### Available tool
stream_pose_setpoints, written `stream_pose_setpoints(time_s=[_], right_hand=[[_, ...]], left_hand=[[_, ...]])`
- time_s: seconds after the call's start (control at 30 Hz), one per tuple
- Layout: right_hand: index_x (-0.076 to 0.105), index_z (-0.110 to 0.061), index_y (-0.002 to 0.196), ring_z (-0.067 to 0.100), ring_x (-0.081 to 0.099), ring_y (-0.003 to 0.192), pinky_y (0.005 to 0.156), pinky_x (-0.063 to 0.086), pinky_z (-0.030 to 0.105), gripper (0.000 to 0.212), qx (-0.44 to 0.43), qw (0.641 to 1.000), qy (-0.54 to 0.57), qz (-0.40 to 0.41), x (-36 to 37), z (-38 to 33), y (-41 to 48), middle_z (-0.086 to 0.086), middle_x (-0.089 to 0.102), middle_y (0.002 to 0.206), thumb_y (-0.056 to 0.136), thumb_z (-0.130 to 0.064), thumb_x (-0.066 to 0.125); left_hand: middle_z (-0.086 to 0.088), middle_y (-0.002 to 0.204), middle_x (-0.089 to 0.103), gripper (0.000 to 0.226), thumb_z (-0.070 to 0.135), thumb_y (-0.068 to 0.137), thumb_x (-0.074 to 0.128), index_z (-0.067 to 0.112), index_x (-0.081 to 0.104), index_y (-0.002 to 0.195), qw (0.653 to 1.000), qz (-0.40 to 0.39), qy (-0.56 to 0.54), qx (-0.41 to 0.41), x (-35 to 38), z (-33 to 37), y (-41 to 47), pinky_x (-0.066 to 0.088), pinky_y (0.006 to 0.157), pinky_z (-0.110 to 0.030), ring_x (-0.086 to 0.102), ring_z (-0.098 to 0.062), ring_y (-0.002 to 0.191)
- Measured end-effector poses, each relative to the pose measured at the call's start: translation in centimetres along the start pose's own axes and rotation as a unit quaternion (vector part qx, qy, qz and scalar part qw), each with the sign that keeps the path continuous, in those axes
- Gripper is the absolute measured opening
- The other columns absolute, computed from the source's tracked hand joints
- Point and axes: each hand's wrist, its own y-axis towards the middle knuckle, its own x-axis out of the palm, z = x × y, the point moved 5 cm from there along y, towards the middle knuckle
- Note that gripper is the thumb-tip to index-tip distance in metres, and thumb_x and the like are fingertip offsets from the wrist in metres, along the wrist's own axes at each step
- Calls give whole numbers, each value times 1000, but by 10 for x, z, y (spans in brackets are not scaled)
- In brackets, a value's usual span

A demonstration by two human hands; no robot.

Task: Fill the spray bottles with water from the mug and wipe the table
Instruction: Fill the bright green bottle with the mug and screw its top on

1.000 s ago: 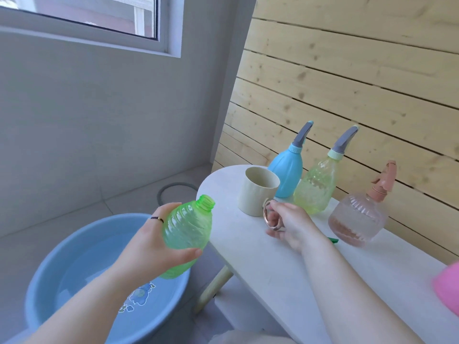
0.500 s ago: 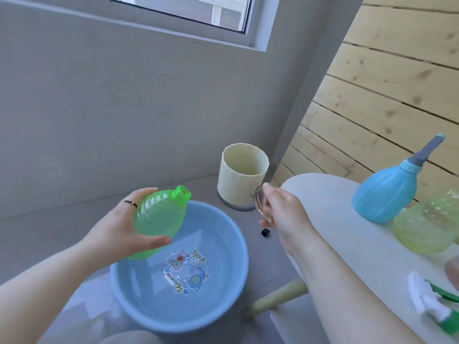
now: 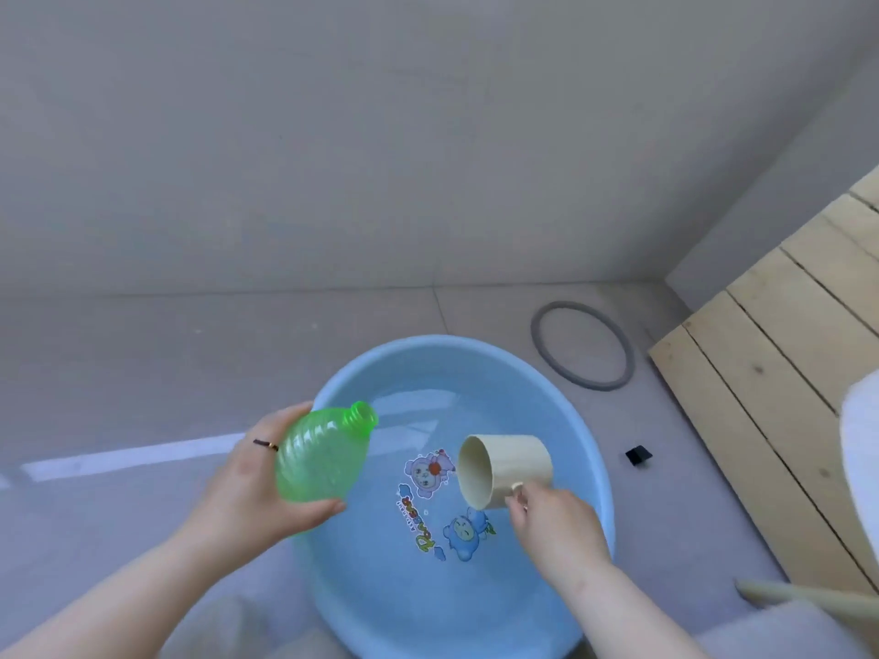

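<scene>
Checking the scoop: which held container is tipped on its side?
The cream mug in the right hand, mouth sideways; the green bottle only leans.

Head view only; looks steeply down, close above basin (image 3: 590,449) on floor (image 3: 142,363).

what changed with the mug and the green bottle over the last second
The right hand lifted the cream mug off the table by its handle, carried it left and down over the blue basin, and tipped it on its side, mouth facing left. The view swung down to the basin with it. The left hand kept its grip on the uncapped green bottle, neck tilted up and right.
</scene>
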Motion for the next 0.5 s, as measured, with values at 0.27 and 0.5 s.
stream_pose_setpoints(time_s=[0.27, 0.5], right_hand=[[60, -13, 56, 22, 60, 46, 48, 23, 25, 32, -17, 999, -18, 22, 65, -2, 22, 4, 61, 50, 49, -28, 87], [29, -26, 67, 20, 53, 110, 70, 24, 29, 30, -23, 997, 60, -38, 91, -7, 22, 6, 45, 95, 96, -29, 34]], left_hand=[[36, 110, 35, 91, 62, 27, 60, 51, 27, 111, 999, -1, 34, 18, 26, -24, 9, 33, 82, -23, 41, -1, 102], [35, 115, 32, 88, 61, 32, 58, 47, 28, 114, 997, -8, 51, 62, 34, -21, 9, 31, 84, -19, 33, 14, 101]])
